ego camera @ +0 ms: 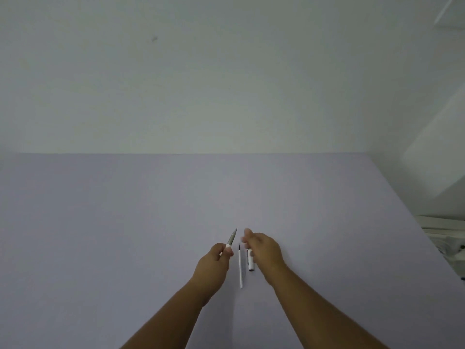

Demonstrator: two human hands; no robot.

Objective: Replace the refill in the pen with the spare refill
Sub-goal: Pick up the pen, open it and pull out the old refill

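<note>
My left hand (pixel 216 260) grips a pen (pixel 231 239) with a grey front section and a white ring, its tip pointing up and away over the lavender table (pixel 125 222). A thin white spare refill (pixel 240 267) with a dark tip lies on the table between my hands. To the right of the refill lies the white pen cap (pixel 250 263), partly covered by my right hand (pixel 264 248). My right hand hovers with its fingers loosely apart, and nothing shows in it.
The table meets a plain pale wall (pixel 226 84) at the back. White furniture and some cluttered white items (pixel 445 238) stand past the table's right edge.
</note>
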